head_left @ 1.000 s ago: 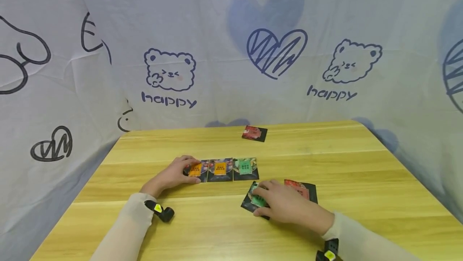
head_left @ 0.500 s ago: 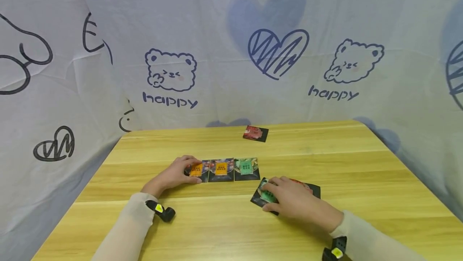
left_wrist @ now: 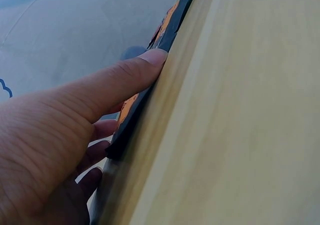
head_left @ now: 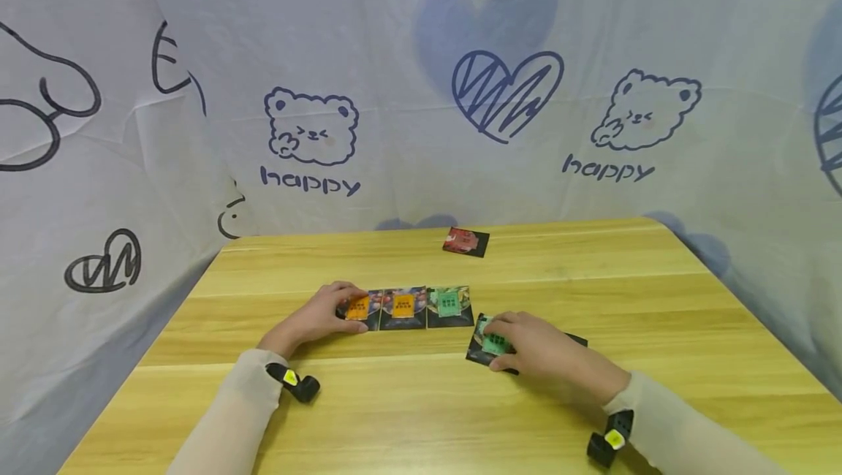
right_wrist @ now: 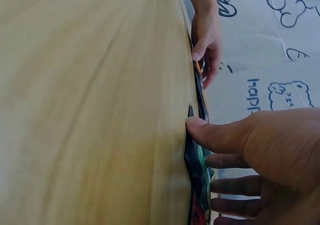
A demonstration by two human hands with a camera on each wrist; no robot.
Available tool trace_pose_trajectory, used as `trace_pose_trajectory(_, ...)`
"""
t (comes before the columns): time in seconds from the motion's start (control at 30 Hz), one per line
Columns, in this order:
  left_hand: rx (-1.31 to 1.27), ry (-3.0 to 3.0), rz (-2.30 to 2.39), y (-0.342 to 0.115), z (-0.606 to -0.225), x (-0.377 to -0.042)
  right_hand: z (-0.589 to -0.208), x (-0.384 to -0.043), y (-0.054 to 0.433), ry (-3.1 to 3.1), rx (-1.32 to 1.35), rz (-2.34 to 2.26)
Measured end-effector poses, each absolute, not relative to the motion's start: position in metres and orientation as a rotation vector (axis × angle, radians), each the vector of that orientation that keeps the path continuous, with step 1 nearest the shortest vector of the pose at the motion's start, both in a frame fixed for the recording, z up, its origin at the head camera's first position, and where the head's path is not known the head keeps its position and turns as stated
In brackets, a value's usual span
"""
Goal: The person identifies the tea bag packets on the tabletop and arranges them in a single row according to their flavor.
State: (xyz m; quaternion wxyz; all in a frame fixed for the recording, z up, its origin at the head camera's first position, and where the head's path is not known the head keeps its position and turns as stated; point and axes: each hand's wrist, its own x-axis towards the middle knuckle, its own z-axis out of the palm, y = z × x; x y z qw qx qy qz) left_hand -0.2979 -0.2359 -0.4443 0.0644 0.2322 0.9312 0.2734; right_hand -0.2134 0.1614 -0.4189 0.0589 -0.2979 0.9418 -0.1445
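On the table, my left hand (head_left: 322, 316) rests over the leftmost orange-labelled sachet (head_left: 359, 308), thumb along its near edge and fingers at its far side. In the left wrist view the thumb (left_wrist: 150, 60) lies on the sachet's black border. A second orange-labelled sachet (head_left: 403, 306) and a green-labelled sachet (head_left: 449, 304) continue the row to the right. My right hand (head_left: 542, 351) holds another green-labelled sachet (head_left: 483, 347) between thumb and fingers, slightly tilted, just right of the row's near corner. Beneath that hand lies a red-labelled sachet (right_wrist: 198, 212), mostly hidden in the head view.
Another red-labelled sachet (head_left: 465, 242) lies near the far edge of the wooden table (head_left: 395, 402). Behind the table hangs a pale printed cloth (head_left: 408, 190), with more of it along the left side.
My right hand has moved right and away from me with the green-labelled sachet, turning it straighter and covering more of the red-labelled one. My left hand and the row have stayed put.
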Motion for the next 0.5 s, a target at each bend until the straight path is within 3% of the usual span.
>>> trace_pose_trajectory(0.5, 0.709, 2.817, 0.831, -0.236, -0.447, -0.298, -0.429, -0.225, 0.168, 2.916, -0.876, -0.486)
